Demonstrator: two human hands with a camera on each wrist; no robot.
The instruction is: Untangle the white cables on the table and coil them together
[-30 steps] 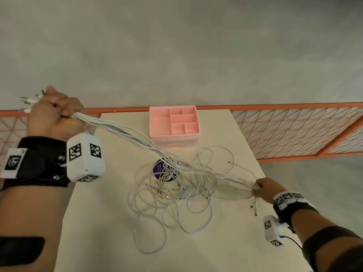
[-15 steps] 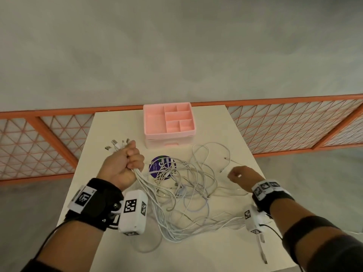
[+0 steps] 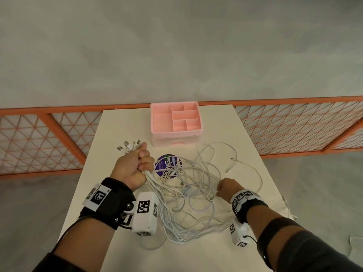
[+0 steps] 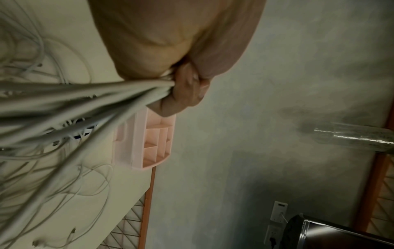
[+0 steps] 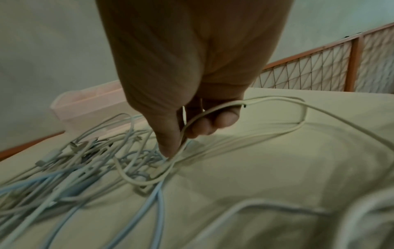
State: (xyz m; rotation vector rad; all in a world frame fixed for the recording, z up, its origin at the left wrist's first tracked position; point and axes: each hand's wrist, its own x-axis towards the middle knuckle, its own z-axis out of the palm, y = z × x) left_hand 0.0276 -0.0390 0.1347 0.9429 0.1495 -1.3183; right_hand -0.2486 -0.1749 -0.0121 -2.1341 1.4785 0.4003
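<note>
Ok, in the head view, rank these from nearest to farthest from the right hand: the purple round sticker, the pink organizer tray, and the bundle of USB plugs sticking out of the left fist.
From the right hand:
1. Purple round sticker, on the table toward the left, under the cables.
2. Pink organizer tray, at the table's far edge.
3. USB plugs, far left, sticking out of the left hand.
Tray and plugs are fairly close to call.

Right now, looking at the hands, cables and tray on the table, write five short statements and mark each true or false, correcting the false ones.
1. The left hand grips a bundle of cables. True.
2. The plugs hang below that fist. False: they stick out above it.
3. The tray holds cables. False: its compartments are empty.
4. The right hand pinches a cable loop. True.
5. A purple sticker lies under the cables. True.
</note>
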